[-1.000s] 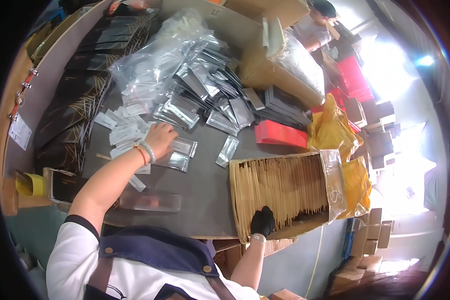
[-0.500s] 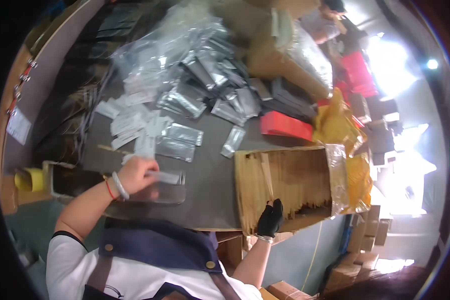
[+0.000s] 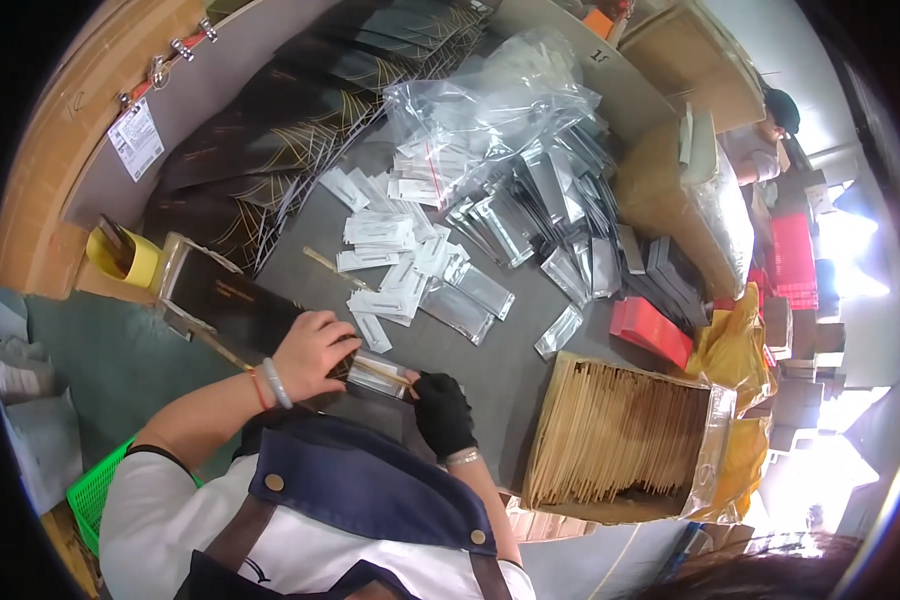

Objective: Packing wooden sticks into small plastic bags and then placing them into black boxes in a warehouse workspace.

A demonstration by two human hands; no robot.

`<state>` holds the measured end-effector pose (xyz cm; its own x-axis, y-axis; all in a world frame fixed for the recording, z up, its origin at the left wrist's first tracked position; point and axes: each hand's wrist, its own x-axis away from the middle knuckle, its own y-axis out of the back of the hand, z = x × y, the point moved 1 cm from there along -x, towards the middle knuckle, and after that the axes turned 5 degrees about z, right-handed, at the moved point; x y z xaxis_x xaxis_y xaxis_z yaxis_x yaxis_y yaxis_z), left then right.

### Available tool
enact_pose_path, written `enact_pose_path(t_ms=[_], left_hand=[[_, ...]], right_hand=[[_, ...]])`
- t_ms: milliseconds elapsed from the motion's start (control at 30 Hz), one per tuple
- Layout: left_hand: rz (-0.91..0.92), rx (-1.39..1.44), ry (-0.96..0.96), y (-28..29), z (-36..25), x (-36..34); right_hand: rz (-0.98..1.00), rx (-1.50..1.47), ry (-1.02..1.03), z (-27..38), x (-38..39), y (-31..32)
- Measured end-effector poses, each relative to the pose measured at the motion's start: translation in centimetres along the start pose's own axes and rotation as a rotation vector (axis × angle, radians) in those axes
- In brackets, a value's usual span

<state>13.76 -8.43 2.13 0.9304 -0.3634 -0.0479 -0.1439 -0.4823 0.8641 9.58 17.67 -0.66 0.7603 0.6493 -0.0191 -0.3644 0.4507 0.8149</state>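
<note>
My left hand (image 3: 315, 355) is closed on a dark printed sleeve (image 3: 338, 366) near the table's front edge, with a silvery packet (image 3: 375, 377) showing at its right side. My right hand (image 3: 440, 410), in a black fingerless glove, pinches a thin wooden stick (image 3: 403, 380) at that packet, just right of my left hand. Further back lie white sachets (image 3: 380, 230), silver packets (image 3: 510, 225) and a large clear plastic bag (image 3: 480, 80). At right stands an open carton (image 3: 615, 430) packed with upright wooden sticks.
Black gold-patterned sleeves (image 3: 230, 140) line the left board. A yellow cup (image 3: 110, 260) is at the left edge, a green basket (image 3: 100, 490) below. Red packs (image 3: 650, 330), dark boxes (image 3: 660, 280) and yellow wrapping (image 3: 730, 345) lie right; a co-worker (image 3: 765, 150) is beyond.
My left hand has left the sachets for the front edge. My right hand has taken a stick out of the carton and moved left beside it. The view has swung leftward.
</note>
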Motion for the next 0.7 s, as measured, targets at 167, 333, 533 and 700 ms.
enact_pose_path(t_ms=[167, 333, 533, 700], left_hand=[[0.041, -0.077, 0.026, -0.2, 0.0, -0.5], [0.045, -0.069, -0.036, -1.3, -1.1, -2.4], [0.147, -0.288, -0.206, -1.8, -0.5, -2.7], [0.296, -0.31, -0.25, 4.8, -1.1, -4.4]], right_hand=[[-0.151, 0.012, -0.268, -3.1, 2.0, 0.6], [-0.165, -0.418, -0.244, 2.8, -2.3, -3.0], [-0.099, 0.073, -0.063, 3.0, -2.2, 0.2], [0.025, 0.138, -0.061, 1.1, -0.8, 1.6]])
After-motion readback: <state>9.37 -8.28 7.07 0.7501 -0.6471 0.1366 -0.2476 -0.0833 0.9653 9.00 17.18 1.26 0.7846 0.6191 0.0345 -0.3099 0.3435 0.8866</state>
